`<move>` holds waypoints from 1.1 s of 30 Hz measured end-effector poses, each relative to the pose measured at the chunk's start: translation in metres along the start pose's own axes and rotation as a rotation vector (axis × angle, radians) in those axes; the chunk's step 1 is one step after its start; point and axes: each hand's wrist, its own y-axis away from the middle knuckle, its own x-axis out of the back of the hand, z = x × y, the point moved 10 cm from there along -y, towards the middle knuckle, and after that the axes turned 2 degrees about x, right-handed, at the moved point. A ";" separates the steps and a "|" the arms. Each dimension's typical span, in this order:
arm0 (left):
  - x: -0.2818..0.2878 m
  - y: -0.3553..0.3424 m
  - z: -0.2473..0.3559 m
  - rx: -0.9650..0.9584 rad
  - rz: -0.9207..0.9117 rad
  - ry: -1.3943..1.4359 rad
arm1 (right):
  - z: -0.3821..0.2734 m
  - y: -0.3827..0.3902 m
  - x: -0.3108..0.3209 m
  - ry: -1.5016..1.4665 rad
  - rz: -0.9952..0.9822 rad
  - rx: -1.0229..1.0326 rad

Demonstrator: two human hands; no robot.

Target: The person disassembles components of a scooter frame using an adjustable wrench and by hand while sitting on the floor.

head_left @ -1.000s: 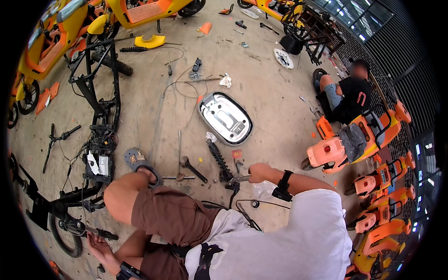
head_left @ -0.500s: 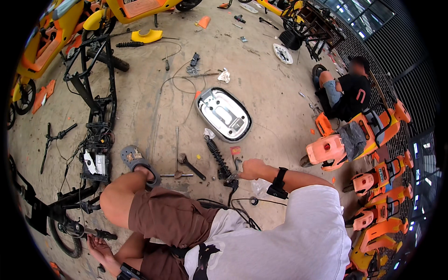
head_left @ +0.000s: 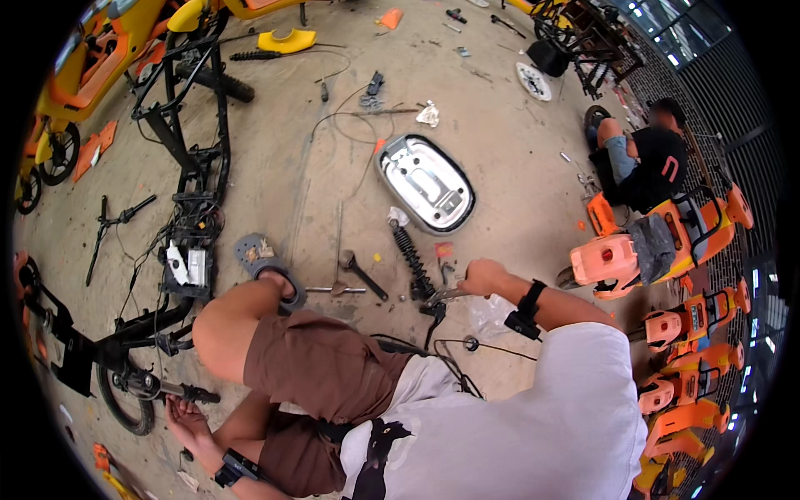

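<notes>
Stretched out to the right, my right hand (head_left: 482, 277) is closed round the end of a slim metal hand tool (head_left: 451, 294); its exact kind is unclear. The tool's other end lies by the lower end of a black coil-spring shock absorber (head_left: 410, 252) on the floor. A black lever (head_left: 433, 315) lies just below. At the lower left, my left hand (head_left: 188, 421) is palm up, fingers curled at a fork tube (head_left: 179, 390) of a stripped black bike frame (head_left: 193, 187). Whatever those fingers pinch is too small to make out.
An oval white-and-black panel (head_left: 427, 183), an adjustable wrench (head_left: 364, 277) and a T-shaped bar (head_left: 337, 289) lie ahead on the concrete. Cables (head_left: 442, 367) run beside my leg. Orange scooters (head_left: 612, 258) line the right side, where another person (head_left: 646, 158) sits.
The view has shifted, so the floor things appear further right and higher. My right hand has drawn slightly away from the shock absorber, and more of the metal tool shows. My left hand stays by the fork.
</notes>
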 end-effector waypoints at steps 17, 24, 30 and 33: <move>0.013 -0.002 -0.004 -0.056 0.077 -0.047 | 0.016 -0.008 0.009 0.011 0.028 0.013; 0.006 -0.001 -0.009 -0.031 0.147 -0.068 | 0.017 -0.011 0.002 0.125 0.139 0.072; 0.004 -0.002 -0.008 -0.048 0.139 -0.076 | 0.012 -0.007 0.002 0.066 0.136 0.097; 0.002 0.002 -0.008 -0.052 0.161 -0.089 | 0.010 -0.005 0.005 0.028 0.081 0.066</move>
